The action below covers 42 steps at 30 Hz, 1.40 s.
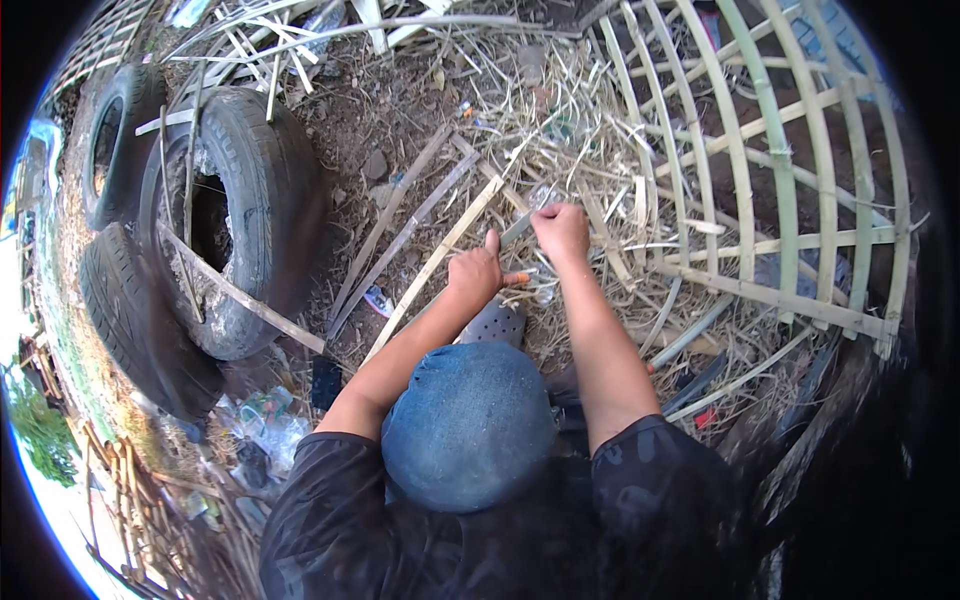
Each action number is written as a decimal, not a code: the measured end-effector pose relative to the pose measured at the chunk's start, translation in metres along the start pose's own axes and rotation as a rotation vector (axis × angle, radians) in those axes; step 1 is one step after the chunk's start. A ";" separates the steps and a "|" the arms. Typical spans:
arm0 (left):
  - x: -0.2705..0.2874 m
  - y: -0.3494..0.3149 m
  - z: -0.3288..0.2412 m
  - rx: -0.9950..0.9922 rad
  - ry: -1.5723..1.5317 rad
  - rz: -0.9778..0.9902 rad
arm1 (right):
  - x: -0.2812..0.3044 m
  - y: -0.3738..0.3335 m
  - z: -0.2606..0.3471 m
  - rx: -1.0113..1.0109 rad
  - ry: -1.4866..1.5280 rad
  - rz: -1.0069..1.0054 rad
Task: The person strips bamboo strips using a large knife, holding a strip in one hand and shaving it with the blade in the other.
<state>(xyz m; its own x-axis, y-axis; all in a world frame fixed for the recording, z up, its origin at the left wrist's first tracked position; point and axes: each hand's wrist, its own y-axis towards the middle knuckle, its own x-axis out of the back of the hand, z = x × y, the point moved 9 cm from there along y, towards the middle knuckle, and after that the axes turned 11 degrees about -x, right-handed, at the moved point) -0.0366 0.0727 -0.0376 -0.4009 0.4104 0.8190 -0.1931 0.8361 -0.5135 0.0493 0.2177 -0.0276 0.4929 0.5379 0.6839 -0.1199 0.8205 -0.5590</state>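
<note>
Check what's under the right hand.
Pale shavings show around the right hand, and a narrow strip runs between it and the left hand. Whatever lies directly beneath the right hand is hidden.

Brown ground [350, 145] bears 3 tyres [268, 165], pale strips [437, 258], tangled shavings [590, 110] and plastic litter [272, 428].

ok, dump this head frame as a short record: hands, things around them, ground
left hand: curled, orange piece at its right side
right hand: at one end of a flat grey piece; exact grip unclear
pale strip: slants past the left hand
shoe: grey, perforated, below the hands
tires: three, at left
lattice: crossed strips, at right
ground: brown dirt, pale shavings
</note>
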 end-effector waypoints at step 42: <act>-0.082 -0.380 0.226 0.683 -0.461 -0.334 | 0.214 -0.358 -0.036 0.458 -0.229 -0.183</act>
<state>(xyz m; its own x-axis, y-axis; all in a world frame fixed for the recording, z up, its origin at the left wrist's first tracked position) -0.1324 -0.3608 0.0325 -0.5203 -0.1264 0.8446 -0.7973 0.4260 -0.4275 0.2289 0.0321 0.3015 0.3471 0.3647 0.8640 -0.4377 0.8778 -0.1947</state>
